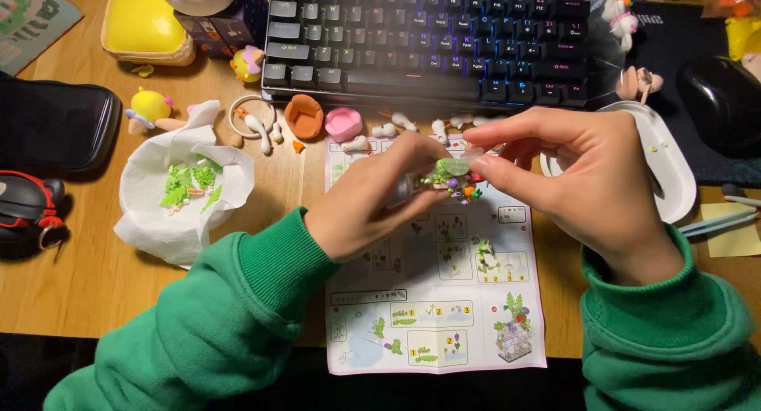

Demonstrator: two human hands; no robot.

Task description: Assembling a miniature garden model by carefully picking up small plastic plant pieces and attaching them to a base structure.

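My left hand (372,201) and my right hand (579,177), both in green sleeves, meet above an instruction sheet (444,300). Between the fingertips they pinch a tiny toy model (450,181) with green leaves, small coloured flowers and a clear base. My left thumb and fingers hold it from the left; my right thumb and forefinger press a pale green leaf piece on its top. The sheet lies flat on the wooden desk (87,292) and shows picture steps of little plants.
A white paper-lined bowl (147,213) with green leaf parts sits left. Small white, pink and orange pieces (317,122) lie before a dark keyboard (428,38). A white oval tray (674,165), black mouse (721,102), black case (55,126) and yellow container (147,22) surround them.
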